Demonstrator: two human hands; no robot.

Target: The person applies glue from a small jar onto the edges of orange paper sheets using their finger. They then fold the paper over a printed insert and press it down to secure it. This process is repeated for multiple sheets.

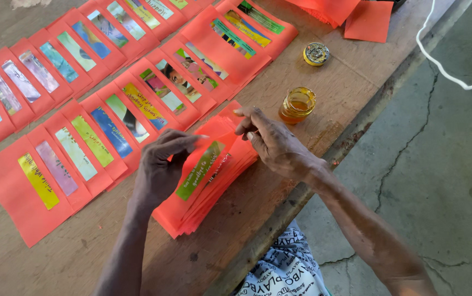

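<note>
Left hand (159,170) pinching top red card (206,164) of stack (192,211) at table (312,126) edge. Right hand (271,142) fingers together, touching stack's far end. Open glue jar (297,104) just beyond, lid (316,53) farther.

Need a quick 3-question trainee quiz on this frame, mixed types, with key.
1. True or false: the left hand and the right hand both touch the stack of red sheets.
2. What colour is the strip on the top sheet of that stack? A) green B) blue C) pink
3. Which stands nearer the right hand: the open glass jar or its lid?

Key: 1 true. 2 A, the green strip. 3 the jar; the lid lies farther up the wooden table.
</note>
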